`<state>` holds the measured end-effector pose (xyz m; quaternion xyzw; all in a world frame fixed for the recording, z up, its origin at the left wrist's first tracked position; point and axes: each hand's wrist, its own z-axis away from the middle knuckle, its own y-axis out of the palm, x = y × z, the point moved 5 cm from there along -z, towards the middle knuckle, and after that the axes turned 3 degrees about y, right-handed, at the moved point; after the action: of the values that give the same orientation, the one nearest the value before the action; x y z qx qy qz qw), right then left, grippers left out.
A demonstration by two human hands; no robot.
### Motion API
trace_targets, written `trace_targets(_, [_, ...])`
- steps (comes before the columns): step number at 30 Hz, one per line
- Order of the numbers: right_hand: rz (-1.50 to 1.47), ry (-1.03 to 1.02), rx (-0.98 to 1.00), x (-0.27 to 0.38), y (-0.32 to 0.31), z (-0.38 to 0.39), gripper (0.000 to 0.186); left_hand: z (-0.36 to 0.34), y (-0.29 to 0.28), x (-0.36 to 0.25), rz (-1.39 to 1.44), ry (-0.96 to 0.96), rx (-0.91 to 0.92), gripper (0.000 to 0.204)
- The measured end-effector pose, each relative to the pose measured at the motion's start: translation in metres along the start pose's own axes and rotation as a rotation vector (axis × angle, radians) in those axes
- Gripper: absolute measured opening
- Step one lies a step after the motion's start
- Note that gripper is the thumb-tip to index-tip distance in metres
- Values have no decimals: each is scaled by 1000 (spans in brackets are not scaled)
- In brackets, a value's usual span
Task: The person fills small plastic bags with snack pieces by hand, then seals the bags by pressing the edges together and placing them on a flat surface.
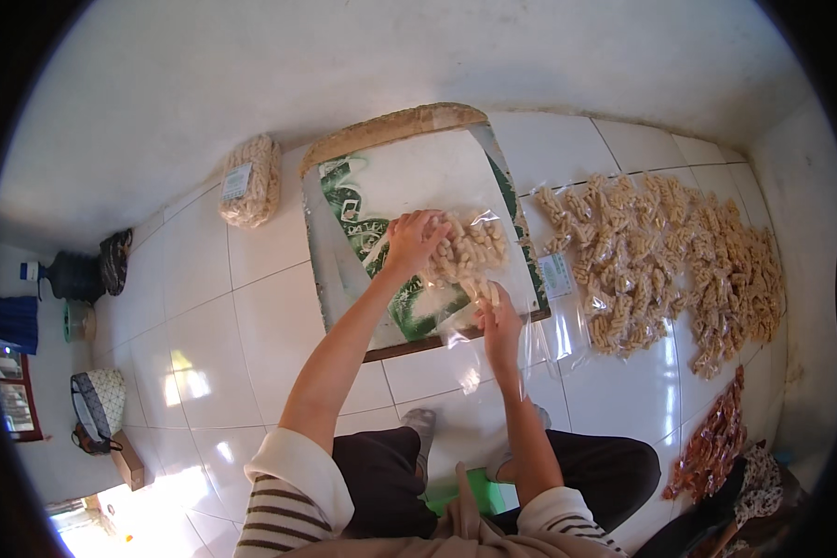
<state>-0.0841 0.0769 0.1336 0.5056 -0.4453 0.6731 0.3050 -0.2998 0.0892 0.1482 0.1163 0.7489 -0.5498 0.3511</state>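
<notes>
A clear plastic bag of pale twisted snacks [475,249] lies on a low board-topped table [409,158] in front of me. My left hand [413,244] rests against the left side of the bag, its fingers stretched over the plastic. At the bag's near end, my right hand [499,321] has its fingers closed on the loose plastic, which hangs past the table's front edge. The fingertips of that hand are partly hidden by the shiny film.
Right of the table, many filled snack bags [642,260] lie on the white tiles, with a label sheet [556,276] beside them. Reddish packets [711,442] lie nearer. A larger labelled pack [250,181] stands at the left wall. Something green [484,491] sits between my feet.
</notes>
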Motion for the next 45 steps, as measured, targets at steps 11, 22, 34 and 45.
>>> trace_targets(11, [240, -339, -85, 27, 16, -13, 53, -9, -5, -1, 46, 20, 66, 55])
trace_targets(22, [400, -364, -298, 3, 1, -5, 55, -42, -8, -6, 190, -169, 552, 66])
trace_targets(34, [-26, -133, -243, -3, 4, -21, 38, -21, 5, -1, 223, 6, 324, 44])
trace_targets(45, [184, -254, -355, 23, 17, -30, 16, -18, 3, 1, 153, 14, 230, 46])
